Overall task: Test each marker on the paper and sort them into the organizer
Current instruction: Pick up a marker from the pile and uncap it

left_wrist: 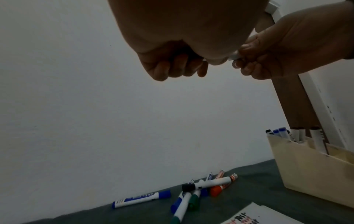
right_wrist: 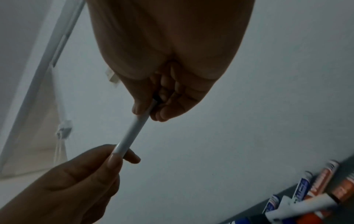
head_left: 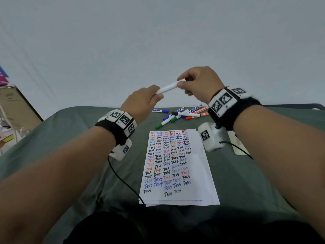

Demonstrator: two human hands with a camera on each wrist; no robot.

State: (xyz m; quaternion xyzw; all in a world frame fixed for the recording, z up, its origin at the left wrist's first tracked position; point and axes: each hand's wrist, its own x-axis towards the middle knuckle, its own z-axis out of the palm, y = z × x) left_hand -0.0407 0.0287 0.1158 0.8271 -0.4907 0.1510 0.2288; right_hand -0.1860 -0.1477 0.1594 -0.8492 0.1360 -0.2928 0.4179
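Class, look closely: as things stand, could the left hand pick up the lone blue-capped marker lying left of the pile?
Probably not yet: the left hand grips the white marker with the right hand. Nothing covers the blue-capped marker.

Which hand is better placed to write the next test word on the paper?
Probably right: the right hand pinches the white marker by its barrel, above the paper; the left hand grips the other end, likely the cap.

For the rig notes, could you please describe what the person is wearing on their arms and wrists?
Both forearms are bare, with no sleeves. Each wrist carries a black strap topped by white blocks printed with black-and-white square markers. A white camera housing with its own marker hangs under each wrist, each trailing a thin black cable.
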